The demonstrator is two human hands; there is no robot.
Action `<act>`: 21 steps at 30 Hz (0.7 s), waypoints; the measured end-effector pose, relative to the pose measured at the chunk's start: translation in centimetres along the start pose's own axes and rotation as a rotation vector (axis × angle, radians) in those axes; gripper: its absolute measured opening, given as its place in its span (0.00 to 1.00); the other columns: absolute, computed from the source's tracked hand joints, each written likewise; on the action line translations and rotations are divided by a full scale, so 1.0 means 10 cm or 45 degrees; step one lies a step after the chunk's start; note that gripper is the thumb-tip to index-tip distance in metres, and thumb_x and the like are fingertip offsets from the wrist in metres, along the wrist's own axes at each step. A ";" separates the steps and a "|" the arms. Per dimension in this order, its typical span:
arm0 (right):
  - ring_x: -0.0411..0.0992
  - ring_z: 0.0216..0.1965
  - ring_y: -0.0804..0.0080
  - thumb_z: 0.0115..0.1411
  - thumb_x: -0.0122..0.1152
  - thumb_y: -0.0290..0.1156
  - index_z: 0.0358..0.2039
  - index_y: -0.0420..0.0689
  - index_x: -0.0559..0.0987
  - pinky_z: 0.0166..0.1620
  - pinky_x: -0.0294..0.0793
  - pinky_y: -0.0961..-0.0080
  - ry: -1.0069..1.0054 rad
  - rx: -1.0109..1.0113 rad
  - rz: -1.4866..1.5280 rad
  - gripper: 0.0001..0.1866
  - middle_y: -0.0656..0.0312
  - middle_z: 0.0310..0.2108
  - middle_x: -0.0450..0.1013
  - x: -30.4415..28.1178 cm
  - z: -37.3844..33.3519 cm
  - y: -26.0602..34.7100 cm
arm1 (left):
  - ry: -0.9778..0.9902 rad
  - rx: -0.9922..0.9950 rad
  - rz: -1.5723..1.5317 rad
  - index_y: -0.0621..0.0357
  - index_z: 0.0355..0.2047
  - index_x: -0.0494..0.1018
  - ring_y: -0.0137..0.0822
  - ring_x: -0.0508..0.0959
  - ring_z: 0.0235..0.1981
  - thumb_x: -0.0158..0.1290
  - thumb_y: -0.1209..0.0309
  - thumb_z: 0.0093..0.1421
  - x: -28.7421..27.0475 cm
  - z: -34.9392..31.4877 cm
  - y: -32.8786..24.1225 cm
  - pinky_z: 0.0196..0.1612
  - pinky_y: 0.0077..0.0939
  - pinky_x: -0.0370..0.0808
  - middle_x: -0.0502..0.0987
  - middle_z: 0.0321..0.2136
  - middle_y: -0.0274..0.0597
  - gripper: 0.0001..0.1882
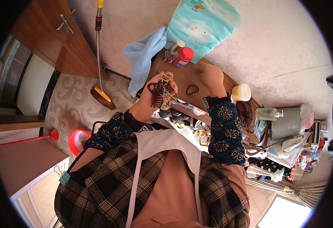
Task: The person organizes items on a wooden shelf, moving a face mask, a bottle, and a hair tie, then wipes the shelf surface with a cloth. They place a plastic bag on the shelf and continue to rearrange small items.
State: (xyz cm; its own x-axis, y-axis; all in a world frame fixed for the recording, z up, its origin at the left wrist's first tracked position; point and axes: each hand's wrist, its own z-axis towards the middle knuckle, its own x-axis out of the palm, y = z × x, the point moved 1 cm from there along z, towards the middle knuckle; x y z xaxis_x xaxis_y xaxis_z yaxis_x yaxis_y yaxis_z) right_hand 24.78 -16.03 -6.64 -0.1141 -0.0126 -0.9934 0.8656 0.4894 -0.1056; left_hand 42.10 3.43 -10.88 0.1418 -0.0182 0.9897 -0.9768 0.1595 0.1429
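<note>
Several hair claw clips, among them a dark brown one (157,93) and a pale yellow one (167,77), are bunched in my left hand (146,101), whose fingers close round them. That hand is raised at the near left edge of the brown wooden tabletop (181,78). My right hand (213,79) is over the right part of the tabletop, smeared by motion, so its fingers cannot be made out. Between my hands, a black hair tie (192,90) lies on the wood.
A red-lidded jar (183,57) stands at the back, beside a turquoise package (200,28) and a blue towel (145,49). To the right are a cream tub (241,92) and a pump bottle (269,114). A broom (102,97) and red basin (78,141) are at left.
</note>
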 end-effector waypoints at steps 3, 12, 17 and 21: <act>0.78 0.32 0.61 0.51 0.58 0.29 0.29 0.41 0.82 0.34 0.76 0.65 0.047 0.067 0.288 0.08 0.53 0.27 0.79 -0.11 -0.09 -0.16 | 0.069 0.000 0.022 0.62 0.41 0.75 0.46 0.79 0.40 0.46 0.61 0.69 -0.02 -0.01 -0.01 0.49 0.39 0.78 0.79 0.35 0.50 0.15; 0.71 0.27 0.79 0.54 0.56 0.23 0.32 0.38 0.78 0.32 0.70 0.82 0.453 -0.097 1.783 0.06 0.67 0.26 0.75 -0.68 -0.68 0.27 | 0.134 0.084 0.018 0.63 0.37 0.77 0.48 0.67 0.63 0.49 0.66 0.66 0.05 0.02 0.15 0.69 0.44 0.60 0.67 0.61 0.53 0.13; 0.72 0.24 0.74 0.53 0.57 0.25 0.29 0.38 0.78 0.30 0.71 0.76 0.145 -0.238 1.366 0.05 0.61 0.22 0.75 -0.84 -0.91 0.64 | 0.205 0.076 0.076 0.61 0.36 0.76 0.47 0.63 0.65 0.50 0.63 0.64 0.09 0.04 0.18 0.70 0.43 0.58 0.65 0.63 0.50 0.13; 0.69 0.25 0.86 0.56 0.57 0.22 0.32 0.36 0.79 0.29 0.69 0.83 0.050 -0.288 1.093 0.05 0.68 0.21 0.73 -0.87 -0.94 0.70 | 0.170 0.078 0.088 0.60 0.37 0.76 0.46 0.65 0.65 0.51 0.63 0.64 0.07 0.02 0.18 0.69 0.42 0.59 0.66 0.63 0.50 0.12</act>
State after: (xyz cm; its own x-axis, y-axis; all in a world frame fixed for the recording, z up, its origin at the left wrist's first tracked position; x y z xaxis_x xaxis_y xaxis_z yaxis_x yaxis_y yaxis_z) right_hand 27.26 -4.28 1.64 0.5097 0.4656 -0.7235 0.5439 0.4773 0.6902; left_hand 40.42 3.47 -9.96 0.0903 0.1226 0.9883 -0.9923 0.0954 0.0788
